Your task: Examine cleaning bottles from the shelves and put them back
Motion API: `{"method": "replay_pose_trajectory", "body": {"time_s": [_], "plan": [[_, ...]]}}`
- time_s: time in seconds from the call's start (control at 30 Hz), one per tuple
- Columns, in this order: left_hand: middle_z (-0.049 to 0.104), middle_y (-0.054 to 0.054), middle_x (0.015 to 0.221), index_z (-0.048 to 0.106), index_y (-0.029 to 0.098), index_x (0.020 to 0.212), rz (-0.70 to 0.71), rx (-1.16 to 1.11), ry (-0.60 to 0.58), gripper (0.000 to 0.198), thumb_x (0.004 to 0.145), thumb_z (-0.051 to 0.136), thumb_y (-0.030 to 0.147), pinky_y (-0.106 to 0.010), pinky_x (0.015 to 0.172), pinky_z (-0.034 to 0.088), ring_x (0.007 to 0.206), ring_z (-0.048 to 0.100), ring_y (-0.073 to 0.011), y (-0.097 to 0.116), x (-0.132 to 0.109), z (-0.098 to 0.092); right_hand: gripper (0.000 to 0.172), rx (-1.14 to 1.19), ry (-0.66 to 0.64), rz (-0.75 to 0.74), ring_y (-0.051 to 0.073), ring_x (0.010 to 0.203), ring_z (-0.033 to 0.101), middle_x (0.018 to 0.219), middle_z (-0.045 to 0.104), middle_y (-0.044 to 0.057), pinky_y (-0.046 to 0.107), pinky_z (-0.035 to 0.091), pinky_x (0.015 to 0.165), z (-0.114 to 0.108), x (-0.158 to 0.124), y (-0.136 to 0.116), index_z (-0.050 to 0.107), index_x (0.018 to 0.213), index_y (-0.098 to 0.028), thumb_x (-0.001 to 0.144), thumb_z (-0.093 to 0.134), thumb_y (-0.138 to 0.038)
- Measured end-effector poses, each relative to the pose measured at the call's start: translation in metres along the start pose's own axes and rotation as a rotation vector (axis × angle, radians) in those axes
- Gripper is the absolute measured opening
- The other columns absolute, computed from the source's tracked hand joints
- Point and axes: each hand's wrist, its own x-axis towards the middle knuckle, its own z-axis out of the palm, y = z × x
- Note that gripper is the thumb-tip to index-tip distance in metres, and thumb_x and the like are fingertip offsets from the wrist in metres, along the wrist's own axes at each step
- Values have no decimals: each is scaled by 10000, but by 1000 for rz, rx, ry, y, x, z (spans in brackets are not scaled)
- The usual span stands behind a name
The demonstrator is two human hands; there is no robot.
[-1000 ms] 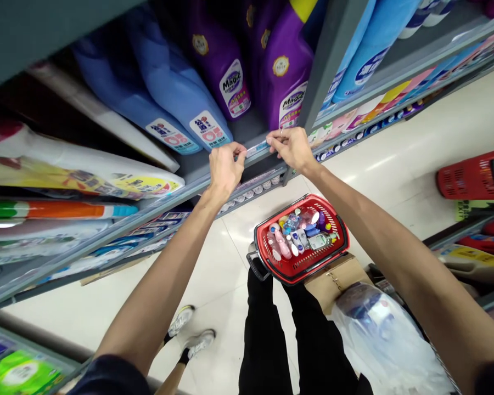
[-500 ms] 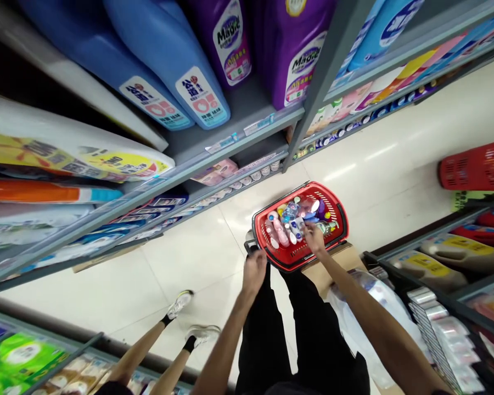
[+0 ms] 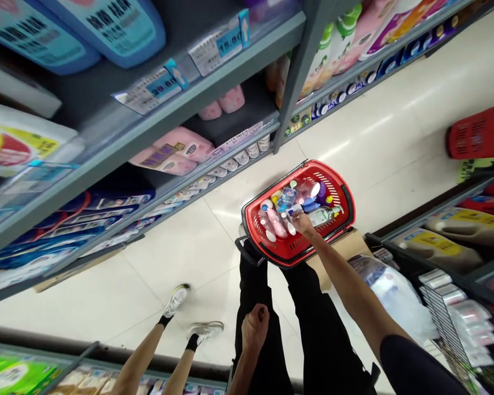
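A red shopping basket (image 3: 267,251) holds several bottles and packs. My right hand (image 3: 302,224) is inside it, fingers curled at a small white-and-blue item (image 3: 295,211) whose kind I cannot make out. Beside that hand lies a clear pump bottle (image 3: 319,217) with a green-and-white label. Pink bottles (image 3: 276,222) rest to its left, and a clear bottle with blue (image 3: 287,197) sits above them. My left hand (image 3: 256,325) is closed in a loose fist over my leg, apart from the basket; nothing shows in it. The basket's black handle (image 3: 247,249) hangs at its left end.
Grey shelving (image 3: 214,71) with detergent bottles and pink packs runs along the left and top. Another person's legs (image 3: 170,323) stand at lower left. A second red basket (image 3: 480,131) is at right, above shelves of jugs (image 3: 444,247). A cardboard box (image 3: 346,247) adjoins my basket.
My left hand has left the basket's handle end and come back toward my body, curled. My right hand has shifted slightly left and up within the basket. The near shelf looms closer.
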Motion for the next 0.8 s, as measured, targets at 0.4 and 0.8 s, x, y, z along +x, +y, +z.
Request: {"method": "replay_pose_trajectory", "body": {"time_s": [0.4, 0.8], "plan": [[688, 0, 691, 681, 246, 896, -48, -83, 87, 263, 999, 455, 333, -267, 591, 377, 617, 654, -182, -2, 6, 17, 419, -203, 388, 210, 292, 1119, 659, 1216, 667, 282, 336, 490, 906, -96, 58, 69, 573, 1317, -11, 962, 595, -232], [652, 11, 661, 629, 261, 834, -111, -135, 97, 335, 1008, 380, 404, -288, 603, 398, 601, 633, -189, 11, 14, 4, 290, -209, 395, 219, 195, 863, 685, 981, 717, 127, 344, 551, 797, -88, 104, 64, 674, 1055, -79, 944, 675, -347]]}}
